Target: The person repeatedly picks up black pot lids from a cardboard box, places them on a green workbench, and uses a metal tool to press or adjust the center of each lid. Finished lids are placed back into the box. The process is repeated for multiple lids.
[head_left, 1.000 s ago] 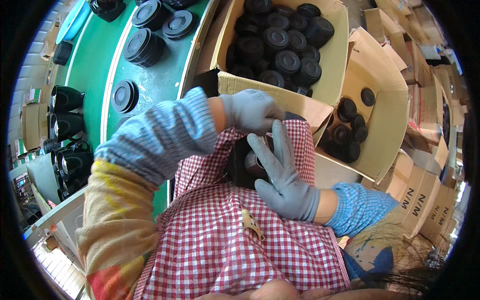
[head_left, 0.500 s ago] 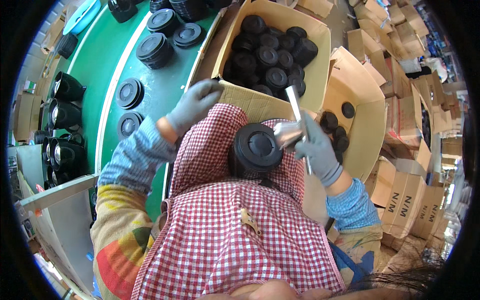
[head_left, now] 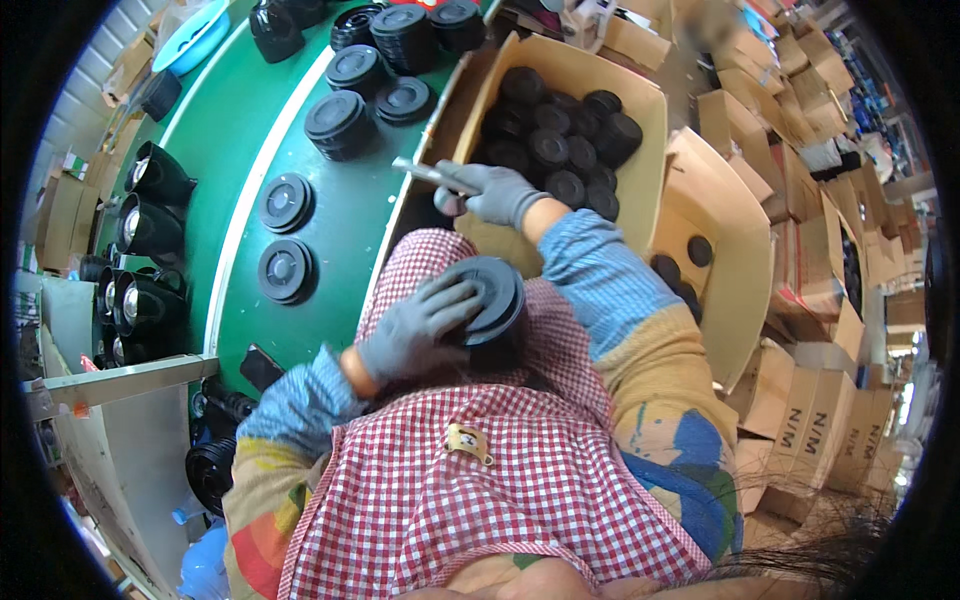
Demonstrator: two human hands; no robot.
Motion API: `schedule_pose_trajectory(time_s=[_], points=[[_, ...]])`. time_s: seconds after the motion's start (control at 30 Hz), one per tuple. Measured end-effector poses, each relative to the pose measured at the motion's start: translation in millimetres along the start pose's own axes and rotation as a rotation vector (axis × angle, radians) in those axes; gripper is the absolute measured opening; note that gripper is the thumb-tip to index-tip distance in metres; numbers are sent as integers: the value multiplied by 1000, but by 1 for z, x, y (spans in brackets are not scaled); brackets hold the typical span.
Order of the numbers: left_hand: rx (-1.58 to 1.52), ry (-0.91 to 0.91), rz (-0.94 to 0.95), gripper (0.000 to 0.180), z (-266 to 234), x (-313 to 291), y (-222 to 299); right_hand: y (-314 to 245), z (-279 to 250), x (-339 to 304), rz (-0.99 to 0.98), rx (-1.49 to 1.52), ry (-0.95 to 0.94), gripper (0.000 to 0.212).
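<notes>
A stack of round black lids (head_left: 505, 315) rests on my lap, over a red-and-white checked apron (head_left: 480, 500). My left hand (head_left: 415, 325), in a grey glove, lies with stretched fingers across the left side of the top lid. Beyond the stack, my gloved right hand (head_left: 495, 193) is closed around a silver metal bar-shaped tool (head_left: 430, 175). The tool points left toward the green table; its exact kind I cannot make out. Part of it is hidden by the fingers.
Black lids (head_left: 340, 122) stand singly and in stacks on the green table (head_left: 245, 335) at left. Ahead is an open carton (head_left: 640, 130) of black round parts; another carton (head_left: 735, 300) stands right of it. Glossy black housings (head_left: 150, 225) line the table's far-left side.
My left hand has come down from above my left knee onto the lid stack. My right hand, still holding the tool, has swung left and forward to the near edge of the carton.
</notes>
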State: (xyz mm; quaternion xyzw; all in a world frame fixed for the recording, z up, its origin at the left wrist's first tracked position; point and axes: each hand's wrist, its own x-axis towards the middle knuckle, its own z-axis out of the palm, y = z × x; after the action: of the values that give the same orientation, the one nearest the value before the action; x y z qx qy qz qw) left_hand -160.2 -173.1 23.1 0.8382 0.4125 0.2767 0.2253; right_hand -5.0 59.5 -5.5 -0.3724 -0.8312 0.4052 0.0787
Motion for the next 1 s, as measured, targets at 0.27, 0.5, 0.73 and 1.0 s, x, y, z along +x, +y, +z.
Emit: schedule_pose_trajectory(time_s=[0.27, 0.5, 0.73, 1.0], points=[[40, 165, 55, 50, -10, -54, 6, -34, 77, 106, -272, -277, -202, 64], [-30, 152, 10, 45, -17, -61, -3, -33, 40, 27, -637, -153, 226, 45], [-803, 166, -577, 45, -65, -32, -57, -73, 41, -133, -686, -120, 315, 41], [-468, -573, -675, 45, -94, 87, -60, -156, 66, -101, -950, -379, 45, 28]])
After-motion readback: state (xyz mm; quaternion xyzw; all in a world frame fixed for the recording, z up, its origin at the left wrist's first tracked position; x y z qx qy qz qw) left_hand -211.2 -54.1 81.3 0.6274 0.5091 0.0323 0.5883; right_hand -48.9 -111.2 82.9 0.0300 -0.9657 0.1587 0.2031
